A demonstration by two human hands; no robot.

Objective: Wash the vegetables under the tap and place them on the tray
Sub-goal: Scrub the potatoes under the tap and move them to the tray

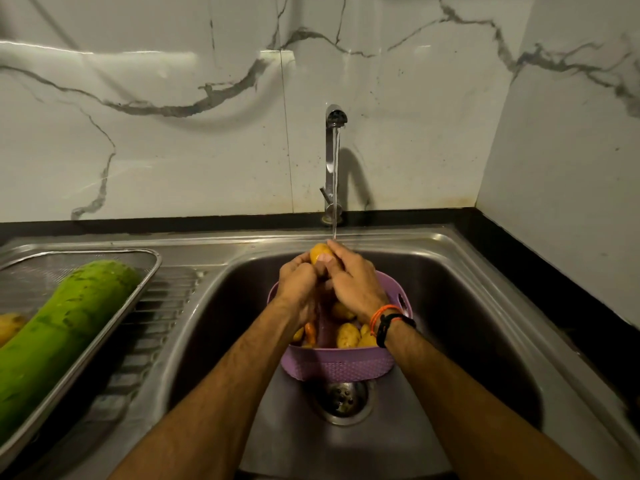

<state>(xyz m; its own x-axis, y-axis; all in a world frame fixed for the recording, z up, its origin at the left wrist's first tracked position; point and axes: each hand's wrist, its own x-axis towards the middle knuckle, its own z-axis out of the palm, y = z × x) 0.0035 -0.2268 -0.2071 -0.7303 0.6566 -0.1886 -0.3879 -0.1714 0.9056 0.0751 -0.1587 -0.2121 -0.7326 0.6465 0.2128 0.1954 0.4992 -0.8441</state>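
Yellow and wet, the potato (320, 253) is held in both of your hands, directly under the stream of water (335, 188) that falls from the tap (335, 116). Your left hand (298, 280) curls its fingers around the lower side of it, and your right hand (353, 278) grips it from the other side, with the fingertips on top where the water lands. Both hands are above the purple basket (337, 363), which stands in the sink (485, 334) near the drain (341, 398).

Inside the basket you have more potatoes (348, 336) and something orange (310, 333), maybe a carrot, but I cannot tell for sure. These probably wait for washing.

To the left, on the draining board of the sink, the metal tray (145, 271) already carries a big green gourd (65, 327) and one yellow piece (10, 325) at the edge of the view, perhaps another potato. So I judge the task is only partly done: two things are on the tray, one is under the tap, several remain in the basket.
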